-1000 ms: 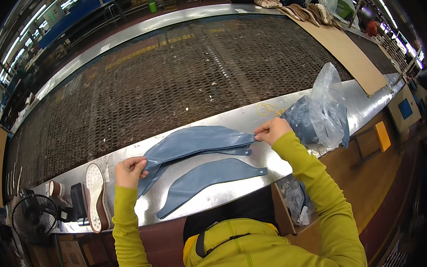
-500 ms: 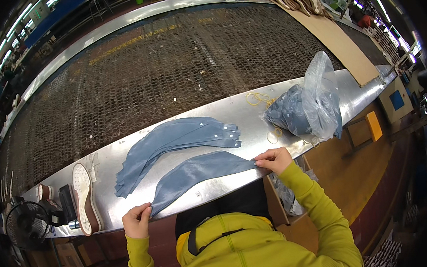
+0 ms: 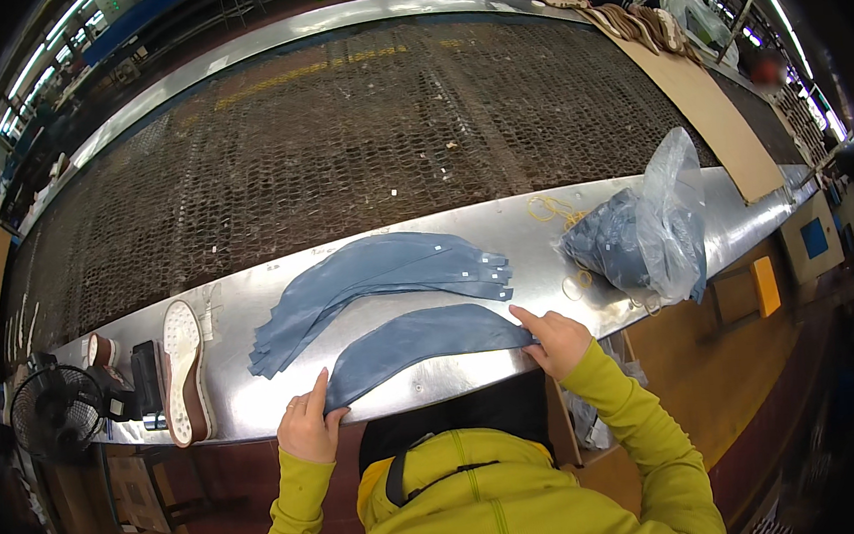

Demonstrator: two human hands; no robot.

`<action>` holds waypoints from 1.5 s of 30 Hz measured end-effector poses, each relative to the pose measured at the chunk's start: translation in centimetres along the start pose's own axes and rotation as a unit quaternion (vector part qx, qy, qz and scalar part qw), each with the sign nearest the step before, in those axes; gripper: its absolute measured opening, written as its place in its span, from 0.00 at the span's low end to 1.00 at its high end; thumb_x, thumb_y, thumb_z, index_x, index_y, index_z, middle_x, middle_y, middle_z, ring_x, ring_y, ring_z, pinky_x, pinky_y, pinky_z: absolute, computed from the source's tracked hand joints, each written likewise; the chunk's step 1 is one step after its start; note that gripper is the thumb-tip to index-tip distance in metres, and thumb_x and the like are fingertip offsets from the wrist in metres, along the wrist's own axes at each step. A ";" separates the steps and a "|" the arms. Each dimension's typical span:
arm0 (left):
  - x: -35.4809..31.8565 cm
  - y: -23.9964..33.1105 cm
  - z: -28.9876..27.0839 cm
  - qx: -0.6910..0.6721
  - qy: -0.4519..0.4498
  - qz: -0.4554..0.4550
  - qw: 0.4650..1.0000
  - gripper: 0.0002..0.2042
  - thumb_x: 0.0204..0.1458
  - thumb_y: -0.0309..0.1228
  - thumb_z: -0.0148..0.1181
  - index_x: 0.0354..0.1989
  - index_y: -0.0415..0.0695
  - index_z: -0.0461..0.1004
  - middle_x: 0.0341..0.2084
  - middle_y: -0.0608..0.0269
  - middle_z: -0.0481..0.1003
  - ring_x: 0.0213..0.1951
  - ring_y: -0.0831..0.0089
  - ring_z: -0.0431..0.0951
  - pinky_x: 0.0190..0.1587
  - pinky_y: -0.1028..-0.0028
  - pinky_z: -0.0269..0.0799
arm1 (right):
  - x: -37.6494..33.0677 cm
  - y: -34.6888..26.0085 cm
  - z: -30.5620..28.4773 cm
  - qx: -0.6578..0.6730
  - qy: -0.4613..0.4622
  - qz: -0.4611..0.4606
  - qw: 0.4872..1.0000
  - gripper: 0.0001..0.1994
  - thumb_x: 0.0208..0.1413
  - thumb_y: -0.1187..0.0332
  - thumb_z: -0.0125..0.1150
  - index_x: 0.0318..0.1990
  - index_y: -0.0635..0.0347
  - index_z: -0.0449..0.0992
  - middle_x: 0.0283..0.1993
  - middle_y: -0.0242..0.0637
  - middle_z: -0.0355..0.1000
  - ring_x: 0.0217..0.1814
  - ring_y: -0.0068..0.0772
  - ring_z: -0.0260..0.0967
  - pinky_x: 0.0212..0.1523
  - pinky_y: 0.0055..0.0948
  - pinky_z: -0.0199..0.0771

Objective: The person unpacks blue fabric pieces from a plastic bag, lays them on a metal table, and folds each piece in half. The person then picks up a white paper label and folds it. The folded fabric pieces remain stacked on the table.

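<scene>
A curved blue-grey fabric piece (image 3: pixel 422 336) lies flat along the near edge of the metal table. At its left end is my left hand (image 3: pixel 309 422), fingers stretched out and the thumb spread apart, touching the tip. My right hand (image 3: pixel 562 345) rests at the other end, with index finger and thumb apart on either side of the narrow tip. Just beyond lies a fanned stack of similar blue-grey pieces (image 3: pixel 378 276), small white tags showing at its right ends.
Right of the stack, a clear plastic bag (image 3: pixel 672 218) holds more blue-grey fabric, with yellow rubber bands (image 3: pixel 553 207) beside it. A shoe sole (image 3: pixel 184 371), a black box (image 3: pixel 147 379) and a fan (image 3: pixel 57 409) stand left. A dark mesh conveyor (image 3: pixel 337 144) stretches beyond.
Both hands have gone from pinching the ends of the fabric piece to spread fingers. The piece now lies flatter on the table. The whole view has shifted slightly.
</scene>
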State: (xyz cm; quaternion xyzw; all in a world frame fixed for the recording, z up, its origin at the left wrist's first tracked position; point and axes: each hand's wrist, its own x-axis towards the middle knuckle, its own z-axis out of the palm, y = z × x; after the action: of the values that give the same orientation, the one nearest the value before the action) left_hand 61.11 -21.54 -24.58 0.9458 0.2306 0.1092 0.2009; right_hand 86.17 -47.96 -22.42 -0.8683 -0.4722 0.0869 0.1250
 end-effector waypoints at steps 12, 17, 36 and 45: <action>6.5 -5.8 0.3 0.015 0.144 -0.117 0.983 0.19 0.42 0.36 0.68 0.43 0.43 0.74 0.36 0.54 0.73 0.38 0.54 0.73 0.43 0.63 0.69 | 16.8 0.7 0.2 0.134 0.021 -0.072 0.988 0.08 0.47 0.67 0.64 0.36 0.56 0.79 0.36 0.39 0.76 0.39 0.43 0.73 0.42 0.35 0.72; 6.5 -6.0 0.9 -0.031 0.115 -0.176 0.977 0.18 0.43 0.34 0.66 0.43 0.42 0.75 0.31 0.52 0.76 0.33 0.54 0.75 0.39 0.63 0.70 | 20.1 0.5 1.4 0.159 -0.133 0.024 0.978 0.10 0.46 0.66 0.67 0.36 0.55 0.78 0.37 0.36 0.74 0.44 0.40 0.71 0.45 0.34 0.71; 11.2 -9.3 -1.0 -0.256 0.113 -0.167 0.945 0.10 0.48 0.29 0.63 0.35 0.35 0.77 0.20 0.60 0.76 0.21 0.76 0.72 0.27 0.75 0.68 | 15.1 0.1 0.2 0.004 0.071 -0.159 0.985 0.06 0.46 0.68 0.63 0.28 0.57 0.72 0.33 0.38 0.74 0.37 0.43 0.70 0.39 0.39 0.67; 12.1 -8.7 -1.0 -0.143 0.010 -0.173 0.974 0.17 0.43 0.35 0.68 0.41 0.39 0.78 0.31 0.47 0.78 0.34 0.59 0.79 0.38 0.68 0.73 | 12.4 -0.5 1.4 0.128 0.052 -0.034 0.990 0.12 0.43 0.67 0.69 0.35 0.61 0.75 0.33 0.38 0.73 0.34 0.38 0.70 0.37 0.33 0.69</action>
State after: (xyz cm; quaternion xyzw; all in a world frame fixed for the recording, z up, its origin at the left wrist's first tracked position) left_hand 67.95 -8.34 -26.00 0.8520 0.3748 0.1143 0.3472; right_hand 92.01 -37.09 -24.04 -0.8322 -0.4789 0.0966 0.2622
